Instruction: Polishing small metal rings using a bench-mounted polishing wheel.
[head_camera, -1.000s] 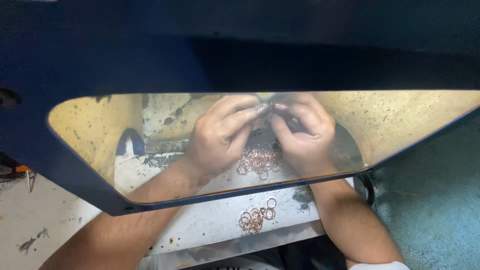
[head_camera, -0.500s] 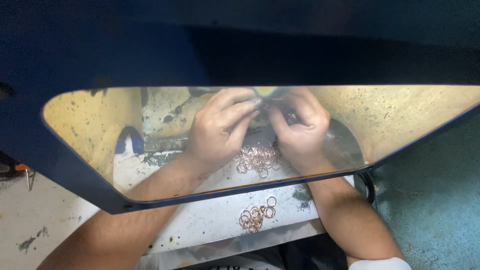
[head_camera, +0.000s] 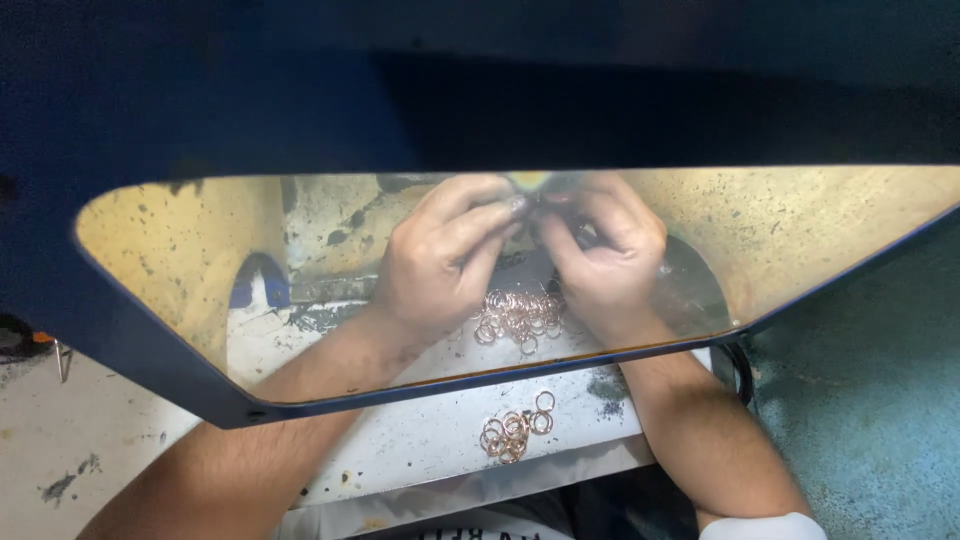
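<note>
Hands together behind yellow shield, left hand, right hand, copper rings below

Two hands work here: left hand, right hand. Two heaps of copper rings: one heap just under the grips, a smaller heap nearer the body

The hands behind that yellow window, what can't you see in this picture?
- Head view: what the left hand and right hand pinch between their fingertips is too small and blurred, and the dark blue frame cuts it off above.
- Head view: the tinted shield is spattered, blurring the bench behind it.
- Head view: the pile of copper rings under the hands is too tangled to count; the smaller pile nearer the person is clearer.
</note>
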